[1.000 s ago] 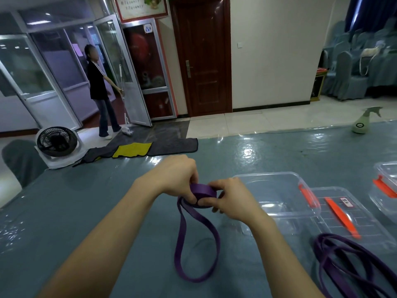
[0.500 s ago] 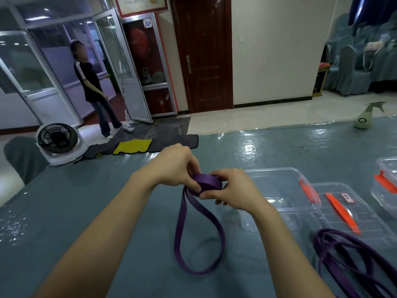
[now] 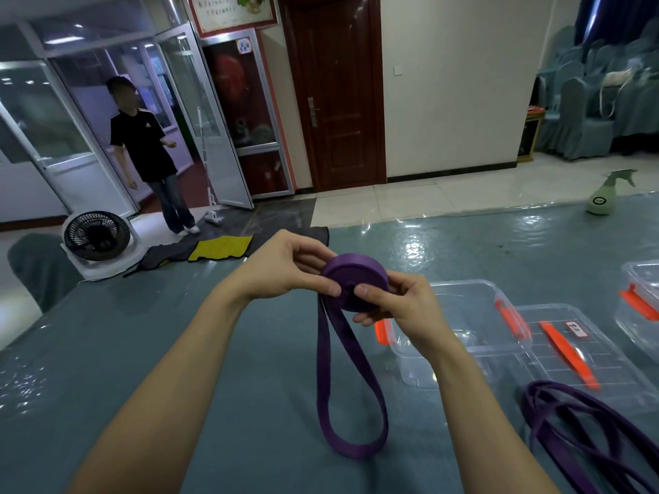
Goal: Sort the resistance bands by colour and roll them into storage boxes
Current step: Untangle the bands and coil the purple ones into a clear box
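A purple resistance band [image 3: 351, 276] is partly wound into a flat coil held above the table. Its loose loop hangs down and lies on the blue-grey table [image 3: 178, 351]. My left hand [image 3: 285, 267] grips the coil from the left, thumb on its face. On the right side, my right hand [image 3: 399, 304] pinches the coil with its thumb near the centre. A clear storage box [image 3: 474, 311] with orange clips stands open just right of my hands. More purple bands [image 3: 585, 433] lie in a heap at the lower right.
A clear lid [image 3: 585, 354] with an orange latch lies beside the box, and another clear box [image 3: 642, 301] sits at the right edge. A green spray bottle [image 3: 606, 194] stands at the far right of the table. A person [image 3: 149, 155] and a fan [image 3: 96, 237] are beyond the table.
The coil has grown and now faces the camera, lifted a little higher. The hanging loop has become shorter. The person in the background has walked nearer.
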The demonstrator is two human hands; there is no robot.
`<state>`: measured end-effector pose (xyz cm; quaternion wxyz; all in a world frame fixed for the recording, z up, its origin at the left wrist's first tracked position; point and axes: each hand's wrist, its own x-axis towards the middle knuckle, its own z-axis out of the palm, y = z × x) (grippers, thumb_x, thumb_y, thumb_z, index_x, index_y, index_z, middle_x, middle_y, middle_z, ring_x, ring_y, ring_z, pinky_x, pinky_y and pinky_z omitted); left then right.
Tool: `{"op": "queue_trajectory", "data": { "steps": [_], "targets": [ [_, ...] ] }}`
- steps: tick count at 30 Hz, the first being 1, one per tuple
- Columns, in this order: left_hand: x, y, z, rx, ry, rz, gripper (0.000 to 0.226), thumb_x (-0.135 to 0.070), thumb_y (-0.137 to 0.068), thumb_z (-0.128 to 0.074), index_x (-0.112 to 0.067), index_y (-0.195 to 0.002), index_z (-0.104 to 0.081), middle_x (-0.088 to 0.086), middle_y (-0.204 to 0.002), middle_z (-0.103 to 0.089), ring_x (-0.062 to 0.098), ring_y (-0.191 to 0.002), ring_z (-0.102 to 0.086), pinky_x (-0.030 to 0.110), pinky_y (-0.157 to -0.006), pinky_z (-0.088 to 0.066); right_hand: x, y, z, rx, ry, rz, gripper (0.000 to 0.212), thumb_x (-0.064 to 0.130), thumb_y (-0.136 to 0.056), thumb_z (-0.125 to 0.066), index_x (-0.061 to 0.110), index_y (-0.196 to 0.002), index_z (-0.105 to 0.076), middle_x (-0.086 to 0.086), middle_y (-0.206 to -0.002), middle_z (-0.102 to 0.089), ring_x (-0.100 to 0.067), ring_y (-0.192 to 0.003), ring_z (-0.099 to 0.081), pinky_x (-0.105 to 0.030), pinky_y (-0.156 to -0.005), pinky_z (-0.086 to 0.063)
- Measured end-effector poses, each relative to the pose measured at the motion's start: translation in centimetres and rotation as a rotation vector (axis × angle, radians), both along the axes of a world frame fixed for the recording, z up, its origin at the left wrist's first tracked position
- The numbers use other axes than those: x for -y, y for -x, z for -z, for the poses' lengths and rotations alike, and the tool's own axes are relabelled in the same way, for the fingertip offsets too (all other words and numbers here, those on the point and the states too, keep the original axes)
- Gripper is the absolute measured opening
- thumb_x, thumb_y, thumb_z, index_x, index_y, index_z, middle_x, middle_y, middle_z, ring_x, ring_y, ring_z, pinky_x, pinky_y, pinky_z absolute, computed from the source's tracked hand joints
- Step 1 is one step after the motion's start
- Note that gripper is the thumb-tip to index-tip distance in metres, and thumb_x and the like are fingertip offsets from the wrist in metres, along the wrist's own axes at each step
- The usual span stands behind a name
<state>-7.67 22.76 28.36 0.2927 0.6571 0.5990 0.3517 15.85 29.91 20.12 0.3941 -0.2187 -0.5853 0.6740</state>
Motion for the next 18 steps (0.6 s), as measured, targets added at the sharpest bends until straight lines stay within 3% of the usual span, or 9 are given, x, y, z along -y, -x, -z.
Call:
{"op": "queue_trajectory", "data": {
  "steps": [4,6,9,14,16,18],
  "targets": [
    [-0.1,-0.6,-0.6,-0.115,-0.021,-0.024,0.032,-0.027,-0.072,-0.103,-0.025,-0.099,-0.085,0.000,-0.095,-0.086,0.020,-0.092,-0.084,0.042,-0.090,-0.068,0.2,-0.3,-0.1,0.008,0.015,0.003,0.033,0.010,-0.082,-0.085,0.000,-0.113,-0.080,-0.029,-0.097,-0.080,-0.036,-0.066,-0.076,-0.036,-0.066,-0.066],
    [-0.2,-0.8,-0.8,-0.168,-0.048,-0.029,0.033,-0.028,-0.070,-0.104,-0.027,-0.098,-0.085,-0.004,-0.093,-0.085,0.016,-0.089,-0.084,0.036,-0.086,-0.068,0.3,-0.5,-0.2,0.006,0.021,0.010,0.029,0.004,-0.086,-0.083,-0.002,-0.114,-0.079,-0.031,-0.098,-0.079,-0.037,-0.067,-0.076,-0.036,-0.066,-0.066],
    [-0.1,-1.0,-0.7,-0.086,-0.037,-0.023,0.037,-0.023,-0.071,-0.103,-0.023,-0.104,-0.085,-0.001,-0.097,-0.086,0.018,-0.092,-0.084,0.028,-0.084,-0.067,0.5,-0.4,-0.4,-0.027,0.047,0.031,0.026,0.001,-0.088,-0.081,-0.003,-0.114,-0.079,-0.033,-0.098,-0.078,-0.035,-0.065,-0.075,-0.034,-0.065,-0.067],
    [-0.1,-0.9,0.5,-0.083,0.027,-0.050,0.036,-0.020,-0.071,-0.103,-0.019,-0.103,-0.085,0.001,-0.096,-0.086,0.020,-0.092,-0.084,0.041,-0.090,-0.068,0.5,-0.3,0.3,0.013,0.029,-0.028,0.026,0.004,-0.087,-0.085,0.003,-0.112,-0.080,-0.023,-0.100,-0.081,-0.038,-0.072,-0.079,-0.039,-0.070,-0.069],
    [0.1,-1.1,0.5,-0.231,0.063,-0.048,0.035,-0.026,-0.071,-0.104,-0.023,-0.101,-0.086,-0.005,-0.092,-0.085,0.014,-0.089,-0.083,0.040,-0.089,-0.068,0.2,-0.4,0.7,0.194,-0.092,-0.058,0.036,0.018,-0.082,-0.094,0.014,-0.116,-0.081,-0.009,-0.105,-0.083,-0.036,-0.077,-0.081,-0.043,-0.067,-0.067],
    [-0.1,-1.7,0.4,-0.560,0.061,-0.037,0.035,-0.037,-0.068,-0.103,-0.028,-0.098,-0.086,-0.013,-0.086,-0.083,0.005,-0.083,-0.079,0.037,-0.082,-0.067,0.0,-0.4,1.0,0.454,-0.253,-0.029,0.051,0.041,-0.071,-0.101,0.031,-0.116,-0.079,0.009,-0.108,-0.080,-0.026,-0.066,-0.080,-0.035,-0.054,-0.059]
  ]
}}
